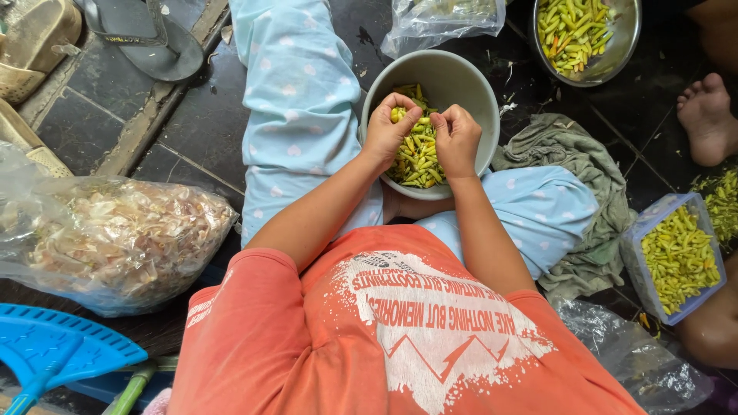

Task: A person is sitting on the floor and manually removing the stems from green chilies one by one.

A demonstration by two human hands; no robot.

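Observation:
A pale round bowl (461,81) sits between my legs on the dark floor, partly filled with small green and yellow chilies (417,157). Both hands hover over it, close together. My left hand (388,131) pinches one yellow-green chili (397,115) between thumb and fingers. My right hand (456,138) is curled shut, its fingertips meeting the left hand at that same chili.
A metal bowl of chilies (623,42) stands at the top right, a clear box of chilies (680,261) at the right. A grey cloth (573,154) lies beside my leg. A plastic bag of dry peels (115,242) sits left, sandals (146,42) upper left. Another person's foot (707,119) is far right.

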